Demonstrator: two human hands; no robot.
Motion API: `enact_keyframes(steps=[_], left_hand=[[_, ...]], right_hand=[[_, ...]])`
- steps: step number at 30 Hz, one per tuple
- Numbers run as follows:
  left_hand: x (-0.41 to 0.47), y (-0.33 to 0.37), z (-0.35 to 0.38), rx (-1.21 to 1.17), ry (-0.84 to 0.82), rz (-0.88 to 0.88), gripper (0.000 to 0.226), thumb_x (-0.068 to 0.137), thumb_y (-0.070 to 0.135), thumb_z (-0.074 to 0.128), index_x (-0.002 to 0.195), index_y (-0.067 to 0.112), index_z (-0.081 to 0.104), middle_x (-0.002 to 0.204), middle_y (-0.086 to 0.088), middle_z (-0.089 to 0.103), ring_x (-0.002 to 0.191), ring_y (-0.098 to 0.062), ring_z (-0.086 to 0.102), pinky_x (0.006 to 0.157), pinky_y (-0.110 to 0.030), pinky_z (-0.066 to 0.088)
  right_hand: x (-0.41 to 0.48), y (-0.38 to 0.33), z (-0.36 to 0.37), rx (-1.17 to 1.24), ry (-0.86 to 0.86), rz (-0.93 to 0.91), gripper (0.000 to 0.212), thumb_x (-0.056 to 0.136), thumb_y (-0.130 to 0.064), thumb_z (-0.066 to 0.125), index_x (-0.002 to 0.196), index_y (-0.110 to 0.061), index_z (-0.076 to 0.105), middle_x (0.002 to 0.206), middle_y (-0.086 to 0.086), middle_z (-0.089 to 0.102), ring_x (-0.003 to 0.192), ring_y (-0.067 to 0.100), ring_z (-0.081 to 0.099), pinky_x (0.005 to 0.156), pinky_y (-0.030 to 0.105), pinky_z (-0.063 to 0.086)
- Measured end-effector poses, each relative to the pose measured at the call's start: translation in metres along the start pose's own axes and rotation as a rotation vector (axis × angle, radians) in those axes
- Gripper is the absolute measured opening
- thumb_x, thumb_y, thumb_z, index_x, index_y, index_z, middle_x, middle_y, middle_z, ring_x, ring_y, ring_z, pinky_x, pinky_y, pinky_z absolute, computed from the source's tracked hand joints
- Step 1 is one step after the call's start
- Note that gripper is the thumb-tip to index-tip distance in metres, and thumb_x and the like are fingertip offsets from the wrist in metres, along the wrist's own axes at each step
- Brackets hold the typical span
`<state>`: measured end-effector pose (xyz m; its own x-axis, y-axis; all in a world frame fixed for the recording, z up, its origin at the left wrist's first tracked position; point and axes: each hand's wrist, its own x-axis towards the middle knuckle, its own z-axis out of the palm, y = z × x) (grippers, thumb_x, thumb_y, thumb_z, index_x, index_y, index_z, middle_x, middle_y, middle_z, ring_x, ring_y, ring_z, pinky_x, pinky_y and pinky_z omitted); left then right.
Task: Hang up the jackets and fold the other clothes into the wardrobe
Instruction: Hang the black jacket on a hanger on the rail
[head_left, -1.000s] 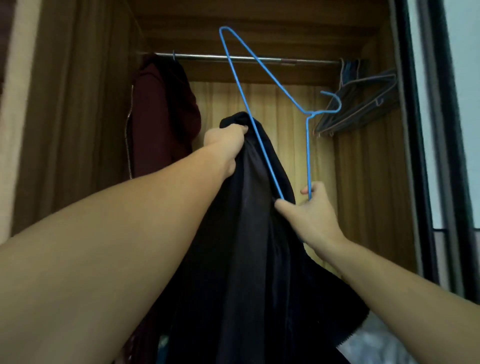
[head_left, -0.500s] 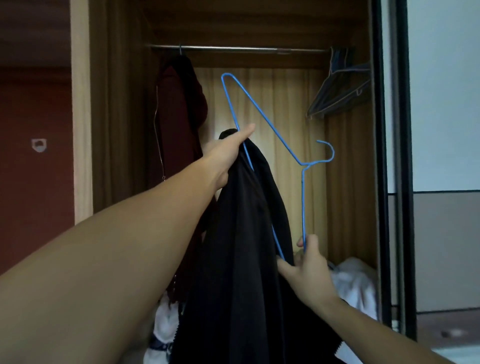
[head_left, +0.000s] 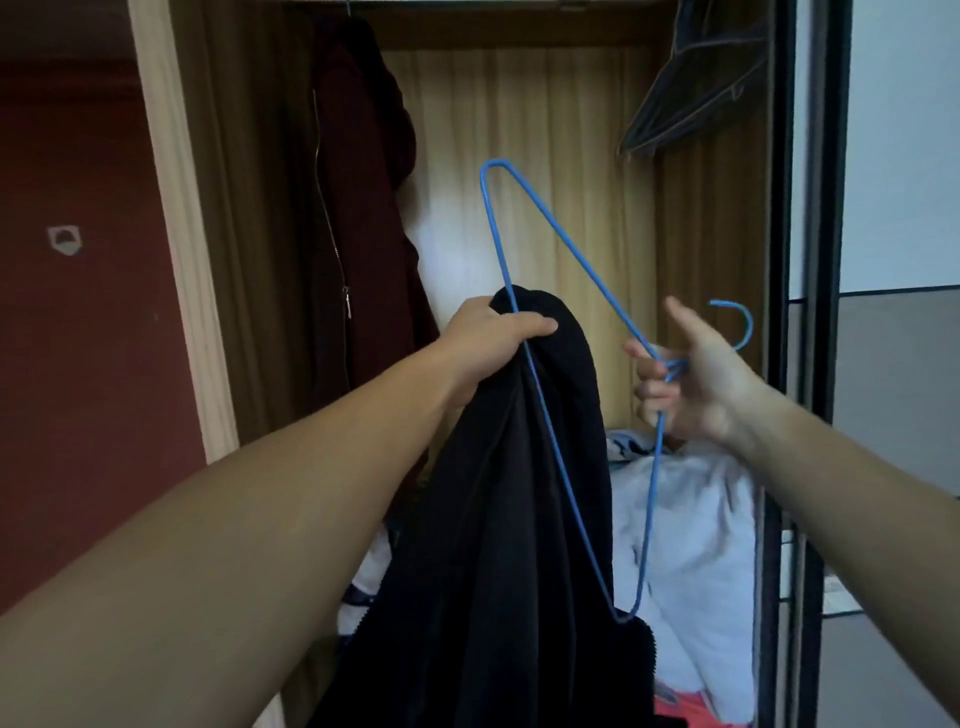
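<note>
Black soft jacket (head_left: 519, 519), top bunched in left hand (head_left: 493, 332), fingers curled | right hand (head_left: 706, 379) pinches thin blue wire hanger (head_left: 566, 244) at neck | jacket limp, likely slides: hold collar | both before wooden wardrobe (head_left: 701, 234)

blue hanger (head_left: 563, 244); black jacket (head_left: 519, 519); maroon jacket (head_left: 358, 208); seemingly white bedding (head_left: 696, 545)

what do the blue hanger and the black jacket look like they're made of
Blue hanger: thin wire, probably metal under a smooth blue coating; it holds sharp bends and is twisted at the neck.
Black jacket: soft, matte cloth, possibly fleece or a knit; it drapes in loose folds with no shine, and zip teeth show along one edge.
</note>
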<state>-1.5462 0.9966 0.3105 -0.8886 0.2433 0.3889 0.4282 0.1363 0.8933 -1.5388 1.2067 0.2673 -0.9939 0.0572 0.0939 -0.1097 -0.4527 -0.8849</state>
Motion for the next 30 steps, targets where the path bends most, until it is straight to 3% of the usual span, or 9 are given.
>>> enact_keyframes(steps=[3,7,9,13,18,21,24,27,30], left_hand=[[-0.007,0.0,-0.005,-0.055,-0.006,-0.125,0.038,0.08,0.041,0.077,0.096,0.008,0.07,0.087,-0.007,0.074,0.075,-0.019,0.073,0.067,-0.028,0.059],[-0.008,0.005,-0.001,-0.061,0.053,-0.188,0.075,0.075,0.074,0.058,0.106,0.006,0.065,0.093,-0.008,0.073,0.083,-0.021,0.072,0.078,-0.032,0.058],[-0.005,0.007,0.006,-0.025,0.125,-0.176,0.082,0.074,0.079,0.053,0.111,0.007,0.064,0.1,-0.008,0.073,0.086,-0.021,0.072,0.079,-0.033,0.058],[-0.008,0.014,0.01,-0.067,0.222,-0.125,0.088,0.075,0.077,0.056,0.126,0.006,0.056,0.11,-0.007,0.069,0.088,-0.018,0.07,0.054,-0.023,0.056],[-0.012,0.027,-0.002,-0.052,0.333,-0.014,0.064,0.087,0.063,0.053,0.121,0.009,0.053,0.081,0.009,0.057,0.065,0.001,0.055,0.039,-0.008,0.042],[-0.014,0.034,-0.019,-0.052,0.338,0.035,0.051,0.087,0.063,0.056,0.095,0.012,0.06,0.082,0.008,0.066,0.074,-0.002,0.066,0.05,-0.012,0.048],[-0.017,0.038,-0.028,0.011,0.354,0.069,0.041,0.087,0.062,0.056,0.08,0.021,0.057,0.077,0.012,0.065,0.067,0.003,0.062,0.057,-0.012,0.046],[-0.019,0.037,-0.03,0.028,0.367,0.108,0.041,0.086,0.061,0.058,0.079,0.02,0.057,0.077,0.012,0.065,0.067,0.004,0.063,0.057,-0.011,0.046],[-0.015,0.033,-0.035,0.041,0.374,0.131,0.049,0.084,0.063,0.061,0.09,0.014,0.058,0.088,0.005,0.067,0.083,-0.006,0.067,0.073,-0.019,0.054]], right_hand=[[-0.002,-0.001,-0.004,-0.042,-0.027,-0.033,0.029,0.094,-0.039,0.053,0.076,-0.018,0.051,0.04,-0.009,0.021,0.031,0.005,0.017,0.034,0.016,0.012],[-0.016,0.006,0.007,0.365,0.067,-0.201,0.04,0.093,-0.04,0.056,0.062,-0.019,0.042,0.038,-0.008,0.021,0.03,0.005,0.014,0.035,0.017,0.01],[-0.02,0.02,0.015,0.415,0.067,-0.227,0.045,0.093,-0.037,0.055,0.053,-0.019,0.043,0.037,-0.008,0.021,0.03,0.005,0.014,0.036,0.018,0.009],[-0.014,0.066,0.012,0.235,0.141,-0.244,0.041,0.095,-0.022,0.051,0.056,-0.017,0.039,0.036,-0.008,0.029,0.027,0.004,0.019,0.036,0.016,0.009],[-0.005,0.125,-0.033,-0.022,0.292,-0.244,0.037,0.088,-0.018,0.061,0.057,-0.017,0.042,0.04,-0.003,0.034,0.03,0.006,0.026,0.035,0.016,0.017],[-0.009,0.129,-0.055,-0.369,0.417,-0.269,0.028,0.077,-0.023,0.066,0.055,-0.015,0.051,0.048,0.0,0.047,0.041,0.012,0.041,0.044,0.025,0.033],[-0.005,0.124,-0.063,-0.506,0.354,-0.247,0.027,0.088,-0.014,0.063,0.062,-0.018,0.058,0.06,0.0,0.052,0.052,0.01,0.047,0.049,0.018,0.037],[-0.001,0.124,-0.058,-0.402,0.406,-0.345,0.046,0.079,-0.007,0.064,0.041,-0.022,0.042,0.05,0.003,0.041,0.05,0.015,0.041,0.052,0.028,0.037],[0.003,0.119,-0.055,-0.456,0.42,-0.419,0.035,0.081,-0.005,0.065,0.051,-0.017,0.052,0.041,-0.01,0.046,0.042,0.002,0.044,0.052,0.017,0.041]])
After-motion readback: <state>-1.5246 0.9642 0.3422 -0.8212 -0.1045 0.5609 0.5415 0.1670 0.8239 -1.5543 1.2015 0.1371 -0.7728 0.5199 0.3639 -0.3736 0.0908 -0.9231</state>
